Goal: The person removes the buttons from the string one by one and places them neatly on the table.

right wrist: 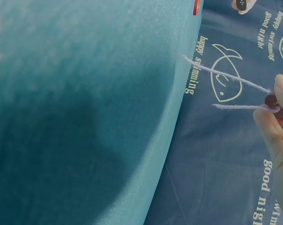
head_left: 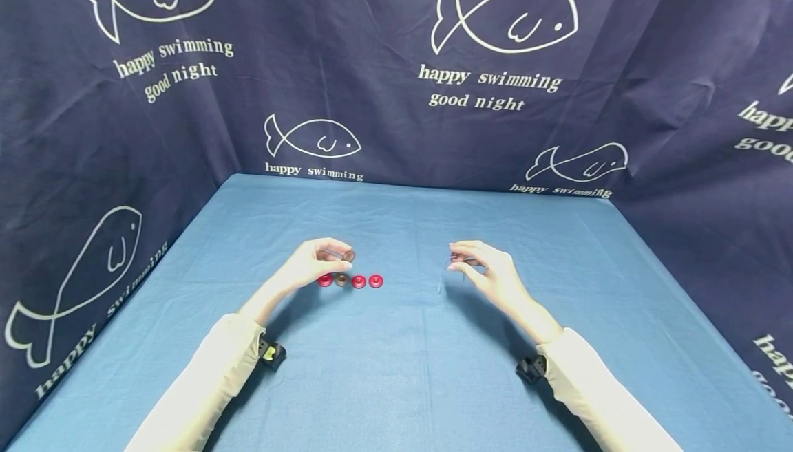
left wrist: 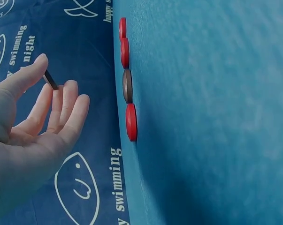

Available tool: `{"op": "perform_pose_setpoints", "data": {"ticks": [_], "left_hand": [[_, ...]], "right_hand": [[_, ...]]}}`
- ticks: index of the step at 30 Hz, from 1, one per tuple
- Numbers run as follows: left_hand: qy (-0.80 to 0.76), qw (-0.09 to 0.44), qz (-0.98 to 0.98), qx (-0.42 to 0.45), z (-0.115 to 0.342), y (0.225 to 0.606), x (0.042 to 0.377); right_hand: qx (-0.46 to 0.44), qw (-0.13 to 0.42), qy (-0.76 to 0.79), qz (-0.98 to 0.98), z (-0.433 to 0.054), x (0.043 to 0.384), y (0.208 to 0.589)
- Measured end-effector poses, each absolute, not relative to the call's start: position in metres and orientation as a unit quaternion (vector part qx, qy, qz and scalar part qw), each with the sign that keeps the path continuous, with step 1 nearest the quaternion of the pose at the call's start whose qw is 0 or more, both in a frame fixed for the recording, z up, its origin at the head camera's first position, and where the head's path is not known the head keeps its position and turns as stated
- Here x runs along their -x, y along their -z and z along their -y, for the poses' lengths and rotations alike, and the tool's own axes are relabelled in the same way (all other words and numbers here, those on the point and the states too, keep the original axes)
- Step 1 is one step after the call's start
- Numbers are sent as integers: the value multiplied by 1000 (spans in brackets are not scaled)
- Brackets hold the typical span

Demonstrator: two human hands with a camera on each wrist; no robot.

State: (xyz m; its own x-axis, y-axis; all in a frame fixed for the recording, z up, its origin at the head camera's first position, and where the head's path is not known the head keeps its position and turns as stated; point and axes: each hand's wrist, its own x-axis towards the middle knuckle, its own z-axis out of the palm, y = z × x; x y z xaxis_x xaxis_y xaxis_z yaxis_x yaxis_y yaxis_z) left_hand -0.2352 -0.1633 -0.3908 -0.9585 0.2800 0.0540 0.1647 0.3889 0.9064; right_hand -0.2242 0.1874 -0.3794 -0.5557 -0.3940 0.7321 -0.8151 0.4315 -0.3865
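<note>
Between thumb and fingertips, my left hand (head_left: 314, 263) pinches a brown button (left wrist: 50, 80), held above the table. In the right wrist view its face with small holes shows at the top. My right hand (head_left: 495, 273) pinches a dark button (right wrist: 274, 104) threaded on a pale lilac string (right wrist: 230, 76). Two loose string ends hang from that button. Something red shows behind it between the fingers, mostly hidden. Below the left hand, a row on the table holds a red button (head_left: 325, 280), a brown button (head_left: 341, 279) and two more red buttons (head_left: 367, 281).
A blue cloth covers the table (head_left: 384, 369). Dark blue curtains (head_left: 384, 73) with white fish prints and lettering hang at the back and both sides. Each wrist wears a small black camera (head_left: 271, 353).
</note>
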Motion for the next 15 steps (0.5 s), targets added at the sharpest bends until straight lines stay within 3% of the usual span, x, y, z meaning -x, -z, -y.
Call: {"op": "perform_pose_setpoints", "data": {"ticks": [7,15], "left_hand": [[-536,47,-831,-138,168,387,231],[-520,34,-842,-136,175,391,234]], "right_hand": [[-392,297,-380,784,-184,221,375],[-386,277,-383,792,-187,224,379]]}}
